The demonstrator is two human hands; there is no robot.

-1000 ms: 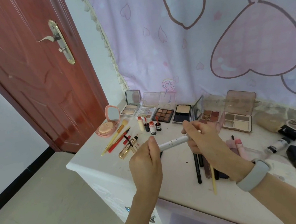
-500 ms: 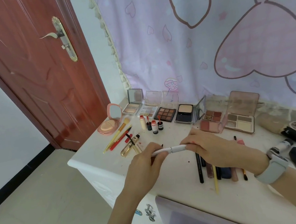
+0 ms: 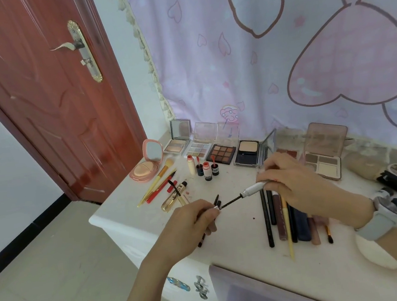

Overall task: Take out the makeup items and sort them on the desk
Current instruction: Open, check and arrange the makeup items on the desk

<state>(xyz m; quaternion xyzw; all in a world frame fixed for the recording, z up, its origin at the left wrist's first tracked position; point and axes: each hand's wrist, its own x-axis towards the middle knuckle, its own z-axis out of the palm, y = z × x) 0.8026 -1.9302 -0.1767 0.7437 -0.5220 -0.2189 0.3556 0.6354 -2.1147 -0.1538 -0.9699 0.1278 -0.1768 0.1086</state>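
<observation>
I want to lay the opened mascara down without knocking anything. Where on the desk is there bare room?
The barest patch of the desk is along its front edge, between the left hand and the row of pencils. A smaller gap lies between the small bottles and the right hand. The back row of palettes and the right end are crowded.

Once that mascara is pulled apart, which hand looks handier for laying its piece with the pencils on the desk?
Probably the right hand: it holds the silver wand handle directly above the pencil row. The left hand, gripping the tube, sits farther from them.
</observation>
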